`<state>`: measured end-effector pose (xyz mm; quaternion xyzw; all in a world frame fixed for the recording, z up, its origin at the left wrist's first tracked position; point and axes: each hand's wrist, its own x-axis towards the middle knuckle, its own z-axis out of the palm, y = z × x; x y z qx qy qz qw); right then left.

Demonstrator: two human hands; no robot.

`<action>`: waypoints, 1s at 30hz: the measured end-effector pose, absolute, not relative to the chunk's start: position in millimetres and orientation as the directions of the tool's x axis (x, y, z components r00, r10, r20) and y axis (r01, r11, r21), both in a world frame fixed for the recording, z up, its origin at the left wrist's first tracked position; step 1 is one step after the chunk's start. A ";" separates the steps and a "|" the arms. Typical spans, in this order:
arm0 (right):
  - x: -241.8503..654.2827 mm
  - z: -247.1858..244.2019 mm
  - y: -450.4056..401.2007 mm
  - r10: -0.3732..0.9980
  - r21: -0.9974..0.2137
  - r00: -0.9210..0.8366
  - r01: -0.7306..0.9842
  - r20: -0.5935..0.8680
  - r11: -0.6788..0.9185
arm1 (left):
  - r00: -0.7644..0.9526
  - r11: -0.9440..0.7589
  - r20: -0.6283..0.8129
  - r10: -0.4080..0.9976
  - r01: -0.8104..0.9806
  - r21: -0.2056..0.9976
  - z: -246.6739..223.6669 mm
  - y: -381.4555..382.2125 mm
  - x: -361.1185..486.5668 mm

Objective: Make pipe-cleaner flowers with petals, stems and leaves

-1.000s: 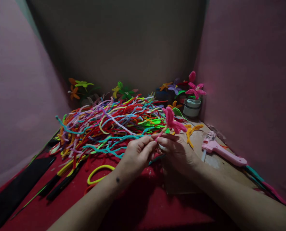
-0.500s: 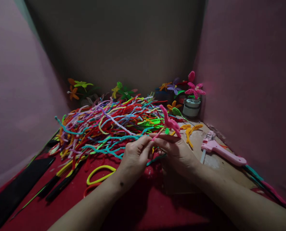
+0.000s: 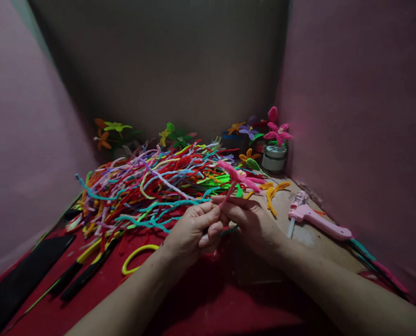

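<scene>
A pink pipe-cleaner flower [image 3: 241, 177] is held up by its stem over the front of the work surface. My right hand [image 3: 255, 224] pinches the stem between thumb and forefinger, just under the petals. Closed close beside it, my left hand [image 3: 201, 226] has its thumb and fingers pressed at the lower end of the same stem, which the fingers partly hide. Right of the flower lies a bent orange pipe-cleaner piece [image 3: 273, 195]. Behind my left hand, a large heap of coloured pipe cleaners [image 3: 152, 179] spreads out.
A pink glue gun [image 3: 316, 219] rests on a board at right. Yellow-handled scissors [image 3: 138, 259] lie by my left forearm, pliers [image 3: 78, 266] and a black strip [image 3: 29, 270] farther left. At the back, a pink flower [image 3: 278, 134] stands in a grey-white pot [image 3: 274, 157].
The flower has turned, so its pale centre now shows and its petals spread sideways. My left fingers have curled and shifted along the stem. The whole view has moved slightly.
</scene>
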<state>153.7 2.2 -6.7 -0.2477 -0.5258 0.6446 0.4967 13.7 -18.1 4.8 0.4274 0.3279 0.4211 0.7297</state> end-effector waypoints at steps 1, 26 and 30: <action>153.9 -6.8 2.1 0.900 -0.922 -0.390 -0.385 0.197 0.036 | 0.459 0.307 -0.119 0.880 -0.362 0.880 3.6 -17.7 12.8; 156.4 -2.3 2.5 0.894 -0.934 -0.381 -0.345 0.234 0.097 | 0.088 -0.144 0.131 0.987 0.158 0.977 10.9 -22.3 21.0; 157.1 -4.6 4.2 0.903 -0.938 -0.377 -0.339 0.205 0.071 | 0.265 0.086 -0.044 0.963 -0.151 0.985 13.0 -21.9 18.1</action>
